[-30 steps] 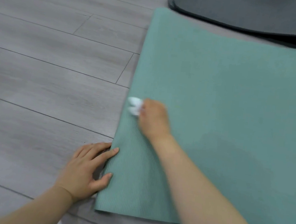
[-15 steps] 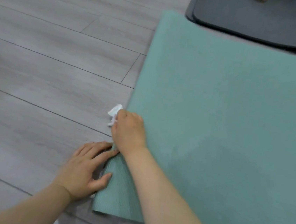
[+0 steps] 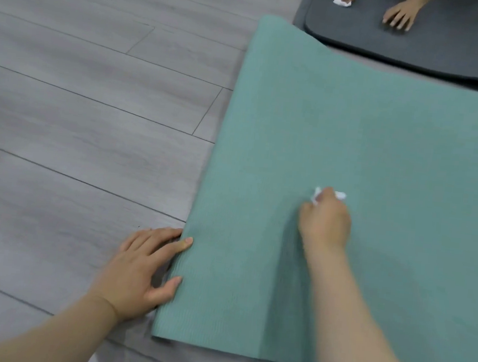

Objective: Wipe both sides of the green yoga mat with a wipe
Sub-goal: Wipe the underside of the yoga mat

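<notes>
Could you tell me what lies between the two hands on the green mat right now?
Only bare green mat: the head view shows nothing on the stretch between the left hand at its edge and the right hand gripping the wipe.

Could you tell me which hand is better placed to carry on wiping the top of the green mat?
The right hand: it grips the wipe on the mat. The left hand rests flat at the mat's edge.

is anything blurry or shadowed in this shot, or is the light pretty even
Head view: soft, even light with no glare; the right hand and wipe are motion-blurred; the left hand is sharper; a faint arm shadow lies on the green yoga mat.
</notes>
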`<move>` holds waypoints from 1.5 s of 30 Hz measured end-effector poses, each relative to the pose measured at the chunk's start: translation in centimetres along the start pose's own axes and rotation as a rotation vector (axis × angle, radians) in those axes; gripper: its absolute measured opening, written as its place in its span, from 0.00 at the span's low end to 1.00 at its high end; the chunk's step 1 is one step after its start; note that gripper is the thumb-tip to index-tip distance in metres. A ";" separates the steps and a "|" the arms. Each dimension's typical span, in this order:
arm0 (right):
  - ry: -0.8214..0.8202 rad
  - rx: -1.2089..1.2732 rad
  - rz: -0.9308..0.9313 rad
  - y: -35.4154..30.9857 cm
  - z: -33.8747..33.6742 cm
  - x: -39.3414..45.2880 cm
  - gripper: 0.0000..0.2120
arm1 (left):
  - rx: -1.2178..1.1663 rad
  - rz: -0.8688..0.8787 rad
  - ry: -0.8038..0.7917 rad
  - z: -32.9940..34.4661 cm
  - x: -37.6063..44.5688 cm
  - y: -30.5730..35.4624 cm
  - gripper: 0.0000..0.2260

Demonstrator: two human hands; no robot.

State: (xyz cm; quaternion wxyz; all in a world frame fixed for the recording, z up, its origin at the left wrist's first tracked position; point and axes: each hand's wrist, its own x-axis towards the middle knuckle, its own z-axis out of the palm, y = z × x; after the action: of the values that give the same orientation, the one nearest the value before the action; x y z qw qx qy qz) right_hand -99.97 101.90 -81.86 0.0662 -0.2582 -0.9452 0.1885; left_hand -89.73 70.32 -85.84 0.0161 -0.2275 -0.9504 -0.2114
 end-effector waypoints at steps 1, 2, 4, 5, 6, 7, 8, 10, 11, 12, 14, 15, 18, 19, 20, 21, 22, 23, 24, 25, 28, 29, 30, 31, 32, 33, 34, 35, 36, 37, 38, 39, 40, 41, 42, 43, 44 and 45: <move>-0.077 0.037 -0.101 -3.5 1.8 -1.8 0.10 | 0.003 0.002 0.001 0.0 0.1 0.0 0.27; -0.157 0.081 -0.219 -6.7 3.3 -4.0 0.12 | 0.006 0.003 0.003 0.0 0.0 0.0 0.27; -0.248 0.157 -0.434 -11.0 4.8 -7.2 0.11 | 0.000 -0.001 0.006 -0.1 0.0 0.1 0.27; -0.268 0.183 -0.503 -11.7 4.5 -7.8 0.10 | -0.002 -0.002 0.007 -0.2 0.0 0.2 0.27; -0.313 0.211 -0.536 -11.4 4.1 -7.7 0.09 | -0.001 -0.002 0.005 -0.2 0.0 0.2 0.27; -0.369 0.229 -0.553 -10.6 3.6 -7.3 0.10 | 0.001 -0.001 0.002 -0.2 0.0 0.2 0.27; -0.422 0.233 -0.562 -9.4 2.9 -6.7 0.11 | 0.001 -0.003 0.000 -0.2 0.0 0.2 0.27; -0.509 0.198 -0.559 -7.3 2.0 -5.4 0.10 | -0.001 -0.005 0.001 -0.2 0.0 0.2 0.28; -0.521 0.191 -0.553 -6.7 1.7 -4.9 0.08 | -0.001 -0.004 0.002 -0.2 0.0 0.2 0.28; -0.505 0.209 -0.554 -6.4 1.6 -4.6 0.06 | 0.001 -0.004 0.006 -0.1 0.0 0.3 0.28; -0.437 0.282 -0.552 -6.6 1.7 -4.6 0.12 | -0.001 -0.009 0.004 -0.1 0.0 0.3 0.28; -0.419 0.294 -0.571 -6.8 2.0 -4.7 0.14 | -0.005 -0.010 0.000 -0.2 0.0 0.3 0.28; -0.408 0.187 -0.690 -7.7 3.0 -5.9 0.11 | -0.005 -0.008 0.002 -0.2 0.0 0.3 0.28; -0.401 0.162 -0.721 -7.9 3.4 -6.8 0.11 | -0.003 -0.008 0.001 -0.1 0.0 0.2 0.27; -0.393 0.157 -0.756 -8.0 3.5 -7.9 0.11 | -0.001 -0.010 -0.002 -0.1 0.0 0.1 0.27; -0.387 0.172 -0.806 -8.1 3.6 -9.0 0.11 | 0.002 -0.014 -0.002 0.0 -0.1 0.1 0.27; -0.388 0.199 -0.866 -8.3 3.5 -10.1 0.12 | 0.008 -0.018 -0.001 0.1 -0.1 0.1 0.26; -0.392 0.214 -0.925 -8.4 3.4 -10.9 0.13 | 0.014 -0.023 0.002 0.1 -0.1 0.2 0.25; -0.386 0.225 -0.978 -8.5 3.3 -11.4 0.13 | 0.017 -0.024 0.004 0.1 -0.1 0.2 0.24; -0.365 0.233 -1.014 -8.7 3.2 -11.3 0.12 | 0.016 -0.021 0.003 0.1 -0.1 0.3 0.24; -0.248 0.189 -0.959 -7.7 3.7 -7.4 0.02 | 0.005 0.000 0.001 -0.1 0.0 0.2 0.26; -0.191 0.162 -0.852 -6.4 3.6 -5.1 0.04 | -0.004 -0.001 0.004 -0.1 0.0 0.2 0.27; -0.122 0.124 -0.731 -4.5 3.2 -2.7 0.05 | -0.012 -0.003 0.005 -0.1 0.0 0.2 0.27; -0.067 0.083 -0.605 -2.1 2.5 -0.3 0.04 | -0.016 -0.003 0.003 -0.1 -0.1 0.3 0.27; -0.017 0.064 -0.488 0.7 1.4 1.5 0.01 | -0.018 -0.001 0.000 -0.1 -0.1 0.3 0.27; 0.013 0.033 -0.378 3.5 0.0 2.7 0.01 | -0.019 0.001 -0.003 0.0 -0.1 0.2 0.27; 0.010 0.007 -0.261 6.0 -1.3 3.3 0.05 | -0.023 0.002 -0.006 0.0 -0.1 0.2 0.27; -0.009 0.001 -0.164 7.5 -2.8 3.3 0.07 | -0.025 0.000 -0.007 0.0 -0.1 0.1 0.27; -0.020 0.024 -0.098 8.1 -3.6 3.1 0.09 | -0.023 -0.001 -0.003 0.0 0.0 0.0 0.27; -0.034 0.051 -0.055 7.7 -3.7 2.6 0.11 | -0.017 0.002 0.001 -0.1 0.0 0.0 0.27; -0.040 0.097 -0.032 6.1 -3.2 1.8 0.11 | -0.012 0.006 0.002 -0.1 0.0 0.1 0.27; -0.055 0.127 -0.044 3.7 -2.0 0.8 0.10 | -0.008 0.008 0.002 -0.1 0.0 0.2 0.27; -0.067 0.131 -0.116 1.0 -0.6 -0.6 0.10 | -0.006 0.006 0.005 -0.1 -0.1 0.2 0.27; -0.088 0.117 -0.213 -2.1 1.5 -2.4 0.11 | -0.005 0.006 0.013 -0.1 -0.1 0.1 0.27; -0.122 0.135 -0.315 -5.4 3.2 -4.9 0.13 | -0.004 0.005 0.017 0.0 -0.1 0.1 0.27; -0.174 0.130 -0.426 -8.5 4.7 -7.6 0.14 | 0.000 0.001 0.019 0.0 -0.1 0.1 0.26; -0.239 0.118 -0.559 -10.6 5.8 -9.8 0.14 | 0.005 -0.003 0.020 0.0 -0.1 0.2 0.25; -0.312 0.104 -0.691 -12.3 5.9 -11.7 0.14 | 0.015 -0.003 0.021 0.0 0.0 0.2 0.24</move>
State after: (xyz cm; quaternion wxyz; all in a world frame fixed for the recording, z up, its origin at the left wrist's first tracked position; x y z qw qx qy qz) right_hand -96.97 84.25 -82.83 -0.0060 0.1114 -0.9644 0.2398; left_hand -89.60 70.49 -85.80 0.0273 -0.2240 -0.9521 -0.2064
